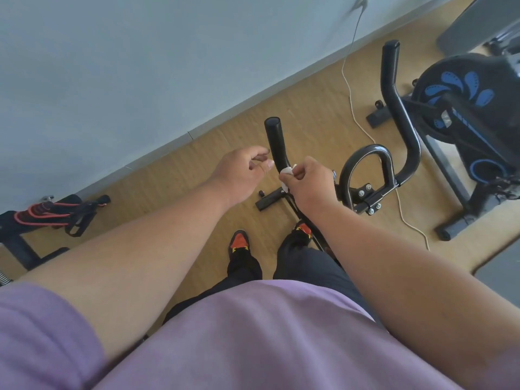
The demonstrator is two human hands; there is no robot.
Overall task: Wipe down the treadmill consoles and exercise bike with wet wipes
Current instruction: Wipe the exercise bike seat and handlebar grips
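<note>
We see the white wet wipe (286,173) bunched in the fingers of our right hand (306,182), pressed against the black handlebar grip (277,144) of the exercise bike (461,108). Our left hand (242,171) hovers just left of the grip, fingers loosely curled, holding nothing. Beyond both hands lies the wooden floor (309,108).

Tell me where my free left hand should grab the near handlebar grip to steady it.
Probably the upper padded stretch of the near handlebar grip, above the wet wipe your right hand holds. Come from its left side, where your left hand hovers; that stretch is bare and round.
</note>
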